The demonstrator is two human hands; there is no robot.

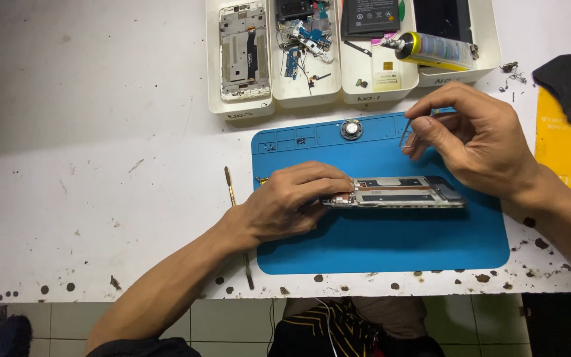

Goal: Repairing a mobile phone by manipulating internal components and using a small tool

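A stripped phone frame (404,192) lies flat across the blue work mat (391,244). My left hand (292,201) rests on the mat and pinches the frame's left end. Above the frame's right half, my right hand (477,135) is raised and grips thin metal tweezers (406,132), tips pointing down toward the mat. A small round speaker part (351,129) sits near the mat's top edge.
Four white trays line the back: one holds a phone chassis (244,49), one loose flex parts (305,39), one a black battery (370,16). A glue tube (431,49) lies across two. A spudger (232,198) lies left of the mat. A yellow sheet (566,152) is right.
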